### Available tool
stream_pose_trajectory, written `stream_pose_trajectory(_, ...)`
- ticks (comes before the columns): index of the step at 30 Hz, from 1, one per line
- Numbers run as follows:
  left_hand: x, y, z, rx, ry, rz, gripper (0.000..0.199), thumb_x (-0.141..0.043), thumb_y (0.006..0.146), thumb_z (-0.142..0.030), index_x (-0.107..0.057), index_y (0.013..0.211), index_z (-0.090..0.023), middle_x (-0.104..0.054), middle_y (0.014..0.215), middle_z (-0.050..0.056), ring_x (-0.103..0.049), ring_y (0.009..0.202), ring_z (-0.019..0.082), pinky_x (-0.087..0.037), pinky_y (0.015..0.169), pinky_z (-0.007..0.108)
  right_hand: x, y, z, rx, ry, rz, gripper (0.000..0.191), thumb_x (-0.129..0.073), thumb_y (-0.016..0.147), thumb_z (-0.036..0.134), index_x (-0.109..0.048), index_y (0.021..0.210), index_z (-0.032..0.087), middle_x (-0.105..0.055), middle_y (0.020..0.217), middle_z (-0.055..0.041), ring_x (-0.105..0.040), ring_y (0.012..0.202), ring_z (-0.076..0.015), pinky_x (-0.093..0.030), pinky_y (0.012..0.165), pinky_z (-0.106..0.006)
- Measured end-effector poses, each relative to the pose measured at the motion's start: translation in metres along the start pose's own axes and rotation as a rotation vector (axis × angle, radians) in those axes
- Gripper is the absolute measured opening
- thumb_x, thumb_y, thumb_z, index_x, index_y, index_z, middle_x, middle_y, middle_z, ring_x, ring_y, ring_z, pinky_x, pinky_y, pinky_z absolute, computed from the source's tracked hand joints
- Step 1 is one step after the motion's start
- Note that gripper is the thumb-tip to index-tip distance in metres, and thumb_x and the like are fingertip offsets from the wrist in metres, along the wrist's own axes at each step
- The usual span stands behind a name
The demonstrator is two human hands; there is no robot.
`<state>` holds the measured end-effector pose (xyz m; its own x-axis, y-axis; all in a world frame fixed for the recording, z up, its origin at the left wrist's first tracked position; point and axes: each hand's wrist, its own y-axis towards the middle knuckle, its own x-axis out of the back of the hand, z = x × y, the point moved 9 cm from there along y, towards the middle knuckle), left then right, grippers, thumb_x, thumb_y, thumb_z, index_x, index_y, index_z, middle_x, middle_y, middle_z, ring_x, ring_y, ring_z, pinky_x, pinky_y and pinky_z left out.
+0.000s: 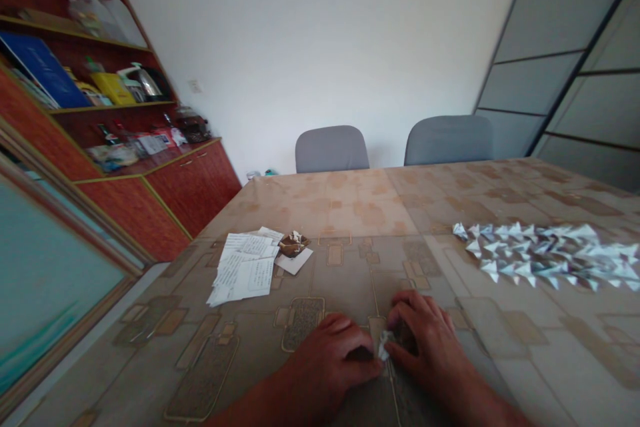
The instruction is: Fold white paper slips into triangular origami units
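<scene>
A small piece of folded white paper (384, 345) is between my hands, close to the tabletop near the front edge. My left hand (340, 359) comes in from the left, with its thumb and forefinger closed at the paper's near left side. On the other side, my right hand (427, 328) has its fingers curled and its thumb and fingertips on the paper. The fingers partly hide the piece, so its exact shape is unclear. Several folded, pointed paper pieces (550, 250) stand in rows to the right.
Printed paper slips (247, 268) lie in an overlapping pile on the left of the table (370, 207). Beside them are a brown and white crumpled item (294, 243) and a white slip (295, 263). Two grey chairs (331, 149) stand behind the table, and a shelf unit (185, 187) rises at left.
</scene>
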<state>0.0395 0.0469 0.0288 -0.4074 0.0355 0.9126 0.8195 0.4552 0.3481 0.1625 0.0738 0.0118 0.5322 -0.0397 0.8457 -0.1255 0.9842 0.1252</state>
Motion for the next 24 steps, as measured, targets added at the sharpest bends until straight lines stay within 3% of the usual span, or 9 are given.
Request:
stream_pose_trajectory(5, 0.000, 0.001, -0.003, -0.029, 0.014, 0.018, 0.012, -0.055, 0.095, -0.025, -0.065, 0.100, -0.022, -0.065, 0.093, 0.001, -0.052, 0.085, 0.016, -0.033, 0.075, 0.031, 0.006, 0.001, -0.004, 0.008, -0.005, -0.017, 0.011, -0.061, 0.074, 0.013, -0.065, 0.079, 0.023, -0.061, 0.108, -0.0073, -0.054, 0.102, -0.0290, -0.041, 0.087, -0.046)
stream_pose_trajectory(13, -0.002, 0.000, -0.002, -0.014, 0.005, 0.035, 0.013, -0.056, 0.094, -0.024, -0.066, 0.103, -0.023, -0.064, 0.093, 0.001, -0.052, 0.085, 0.016, -0.034, 0.075, 0.030, 0.002, 0.002, 0.001, 0.012, 0.043, -0.009, 0.018, -0.066, 0.066, 0.008, -0.062, 0.076, 0.022, -0.062, 0.103, -0.0053, -0.054, 0.099, -0.0271, -0.042, 0.084, -0.040)
stream_pose_trajectory(17, 0.004, -0.001, -0.002, -0.038, -0.028, 0.002, 0.014, -0.054, 0.094, -0.023, -0.066, 0.101, -0.023, -0.066, 0.094, 0.003, -0.054, 0.084, 0.016, -0.035, 0.076, 0.030, 0.001, 0.003, 0.009, 0.091, 0.182, 0.027, 0.016, -0.061, 0.071, 0.005, -0.057, 0.070, 0.020, -0.063, 0.083, -0.0015, -0.058, 0.085, -0.0203, -0.043, 0.076, -0.031)
stream_pose_trajectory(19, 0.009, 0.000, 0.001, -0.018, -0.147, -0.032, 0.019, -0.048, 0.095, -0.018, -0.066, 0.102, -0.021, -0.068, 0.095, 0.005, -0.056, 0.085, 0.016, -0.038, 0.078, 0.030, 0.003, 0.003, 0.009, 0.094, 0.307, 0.035, 0.014, -0.058, 0.075, 0.008, -0.055, 0.070, 0.021, -0.059, 0.072, 0.0013, -0.057, 0.072, -0.0168, -0.043, 0.067, -0.026)
stream_pose_trajectory(21, 0.016, 0.001, 0.019, 0.144, -0.343, -0.109, 0.020, -0.047, 0.093, -0.017, -0.067, 0.099, -0.019, -0.068, 0.091, 0.006, -0.058, 0.083, 0.016, -0.041, 0.076, 0.028, 0.008, 0.004, 0.008, 0.077, 0.443, 0.017, 0.011, -0.057, 0.079, 0.015, -0.053, 0.070, 0.021, -0.056, 0.068, 0.0024, -0.056, 0.066, -0.0150, -0.043, 0.060, -0.023)
stream_pose_trajectory(24, 0.011, -0.003, 0.051, 0.510, -0.600, -0.207, 0.011, -0.063, 0.082, -0.025, -0.069, 0.088, -0.017, -0.064, 0.076, 0.002, -0.056, 0.069, 0.015, -0.041, 0.062, 0.022, 0.016, 0.005, 0.009, 0.086, 0.580, -0.014, 0.013, -0.059, 0.081, 0.025, -0.053, 0.070, 0.021, -0.055, 0.068, 0.0027, -0.055, 0.065, -0.0144, -0.044, 0.060, -0.022)
